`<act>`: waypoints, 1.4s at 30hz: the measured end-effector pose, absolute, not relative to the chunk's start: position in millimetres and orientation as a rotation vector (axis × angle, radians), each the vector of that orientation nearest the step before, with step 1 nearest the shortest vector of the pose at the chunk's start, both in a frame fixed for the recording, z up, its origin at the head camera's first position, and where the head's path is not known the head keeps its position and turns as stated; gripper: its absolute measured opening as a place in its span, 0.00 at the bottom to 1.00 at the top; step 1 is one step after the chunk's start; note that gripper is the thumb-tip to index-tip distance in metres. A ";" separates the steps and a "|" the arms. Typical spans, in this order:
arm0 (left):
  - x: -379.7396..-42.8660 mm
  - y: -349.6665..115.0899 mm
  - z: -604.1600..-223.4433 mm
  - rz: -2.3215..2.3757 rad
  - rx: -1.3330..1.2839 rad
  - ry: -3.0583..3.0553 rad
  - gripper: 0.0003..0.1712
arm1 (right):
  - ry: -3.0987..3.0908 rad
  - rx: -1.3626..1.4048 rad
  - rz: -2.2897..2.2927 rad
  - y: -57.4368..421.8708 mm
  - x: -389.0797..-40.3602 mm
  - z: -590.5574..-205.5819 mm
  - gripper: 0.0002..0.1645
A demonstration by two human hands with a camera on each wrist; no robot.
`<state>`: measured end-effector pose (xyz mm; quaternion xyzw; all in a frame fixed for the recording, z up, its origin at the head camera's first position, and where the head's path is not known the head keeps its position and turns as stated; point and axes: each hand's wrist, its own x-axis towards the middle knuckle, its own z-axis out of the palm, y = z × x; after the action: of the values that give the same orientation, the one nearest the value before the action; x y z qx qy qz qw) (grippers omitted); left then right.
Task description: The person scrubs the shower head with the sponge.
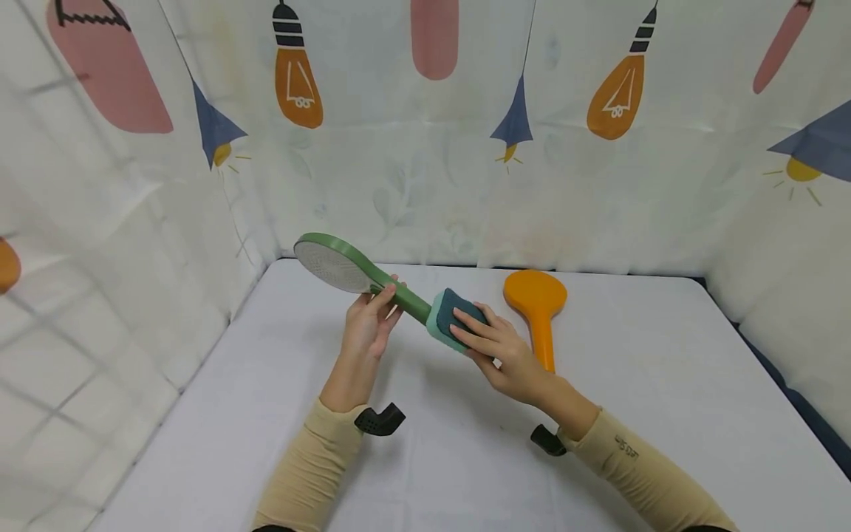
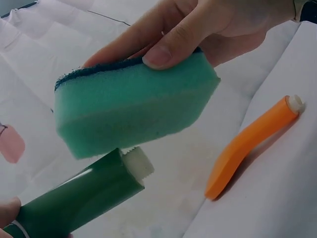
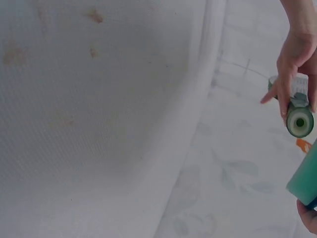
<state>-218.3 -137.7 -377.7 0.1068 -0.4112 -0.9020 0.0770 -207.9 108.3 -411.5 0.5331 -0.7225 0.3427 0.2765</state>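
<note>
My left hand (image 1: 368, 325) grips a green shower head (image 1: 414, 301) by the neck of its handle, the pale perforated spray face turned toward the left and down. In the left wrist view the handle ends in a white threaded stub (image 2: 138, 164). My right hand (image 1: 508, 355) holds a sponge (image 2: 133, 109), light green with a dark blue scouring layer, between thumb and fingers. The sponge overlaps the handle's end in the head view; the left wrist view shows it just above the stub. Both things are held up over the table.
An orange shower head (image 1: 535, 295) lies on the white-covered table (image 1: 631, 355), behind the right hand, its handle pointing toward the person. White printed curtains (image 1: 412, 185) rise along the table's back and sides.
</note>
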 end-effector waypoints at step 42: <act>-209.4 -134.2 -378.8 -2.686 -0.081 -1.426 0.33 | -1.960 1.384 0.926 108.5 -211.7 -414.7 0.23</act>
<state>-209.4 -134.2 -378.8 -0.0265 -0.4681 -0.8819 0.0495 -211.7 108.5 -414.7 0.5165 -0.7313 0.3457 0.2811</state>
